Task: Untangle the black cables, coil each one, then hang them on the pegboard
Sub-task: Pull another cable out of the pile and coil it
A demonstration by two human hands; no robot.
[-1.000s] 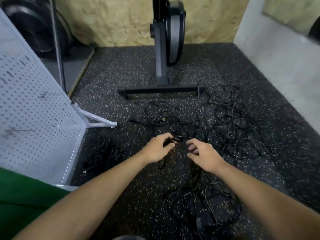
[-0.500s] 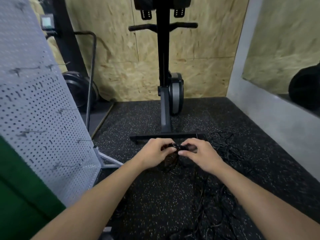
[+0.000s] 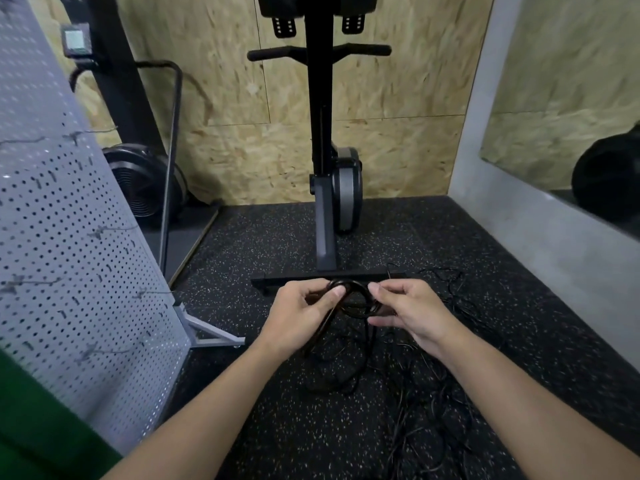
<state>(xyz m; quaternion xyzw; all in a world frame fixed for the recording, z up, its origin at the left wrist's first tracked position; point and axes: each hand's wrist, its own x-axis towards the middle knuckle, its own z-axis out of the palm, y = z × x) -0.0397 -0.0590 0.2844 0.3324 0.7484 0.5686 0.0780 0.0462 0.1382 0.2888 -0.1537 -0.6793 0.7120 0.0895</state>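
Pegboard stands upright at left. Left hand pinches the coil at its left side; right hand pinches its right side. Coil tail hangs to the floor. Loose cables lie tangled at right.

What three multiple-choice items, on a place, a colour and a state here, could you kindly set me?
1. Where is the pegboard? A. person's left B. person's right C. flat on floor
2. What colour is the cable coil held by the left hand and right hand? A. white B. black C. red
3. How do the floor cables lie? A. neatly coiled B. loosely tangled C. in straight rows
Key: 1 A, its perforated panel fills the left edge; 2 B, the held loops are black; 3 B, strands cross loosely.
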